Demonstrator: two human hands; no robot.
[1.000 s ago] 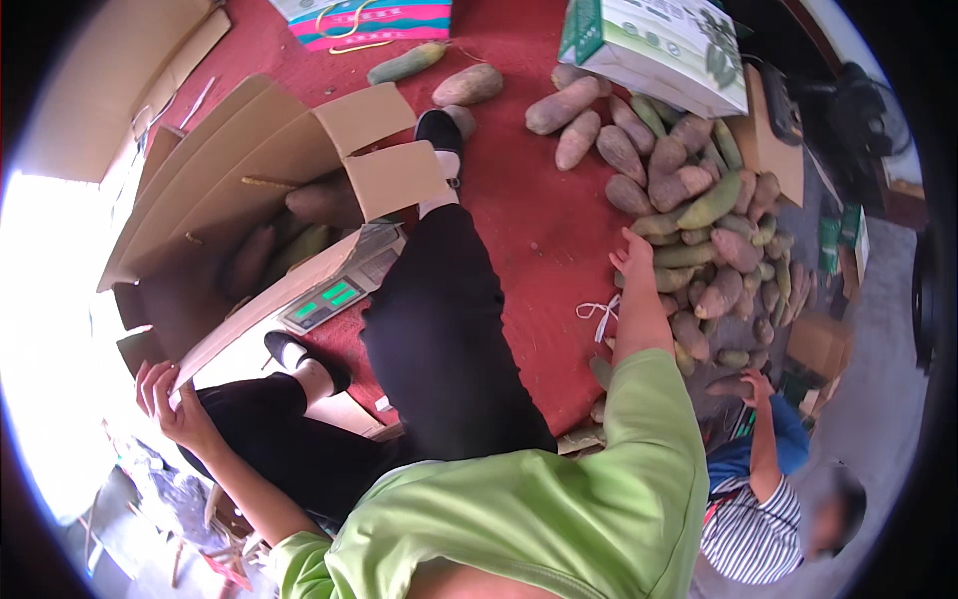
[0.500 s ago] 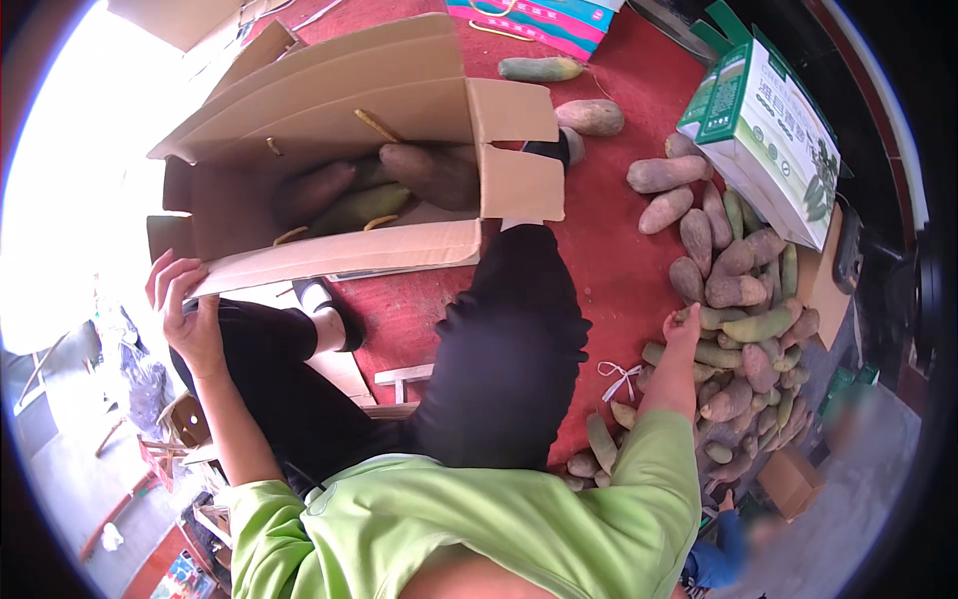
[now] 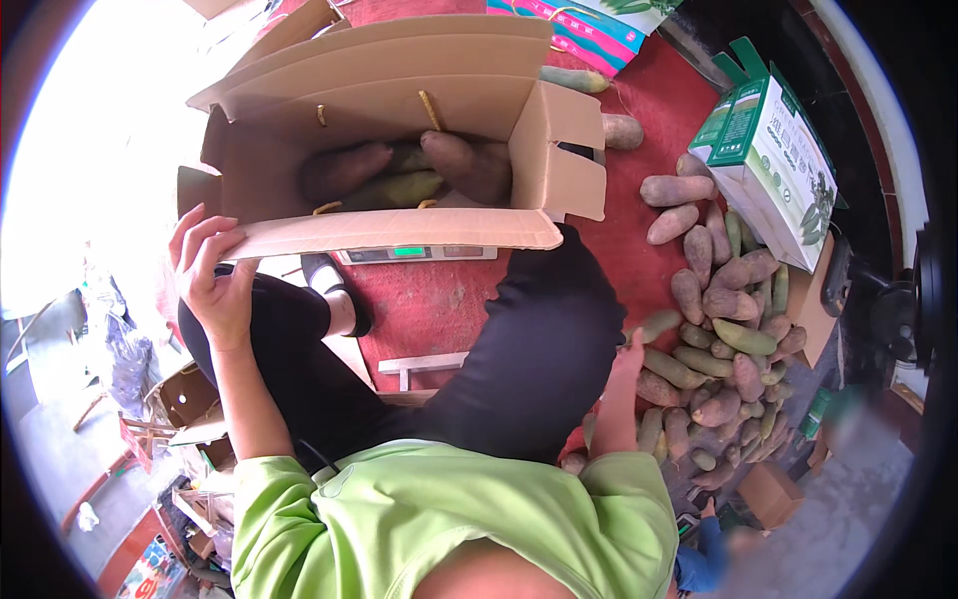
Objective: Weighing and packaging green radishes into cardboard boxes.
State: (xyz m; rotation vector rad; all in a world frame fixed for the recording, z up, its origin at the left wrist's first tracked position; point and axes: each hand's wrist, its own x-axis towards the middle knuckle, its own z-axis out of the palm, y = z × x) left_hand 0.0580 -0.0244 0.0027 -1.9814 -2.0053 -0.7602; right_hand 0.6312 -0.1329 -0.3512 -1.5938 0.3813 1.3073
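Observation:
In front of me is an open cardboard box (image 3: 269, 160) with several large radishes (image 3: 464, 165) inside, some brownish purple, some green. My left hand (image 3: 215, 285) grips the box's near flap at its left corner, thumb below and fingers over the top. On the right, my right hand (image 3: 627, 357) is closed on one end of a green radish (image 3: 659, 324), next to a big pile of radishes (image 3: 714, 364). Its fingers are partly hidden by the wrist. The box rests on a scale (image 3: 459, 254) with a lit green display.
A white and green carton (image 3: 773, 150) stands behind the pile. A pink and blue carton (image 3: 574, 35) is at the far side, near a loose green radish (image 3: 574, 79). A small stool (image 3: 424, 364) sits between my legs on the red floor covering (image 3: 449, 309).
My right hand has drawn left, away from the pile, with the green radish in it. The view has shifted, revealing the scale's display. My left hand still grips the flap.

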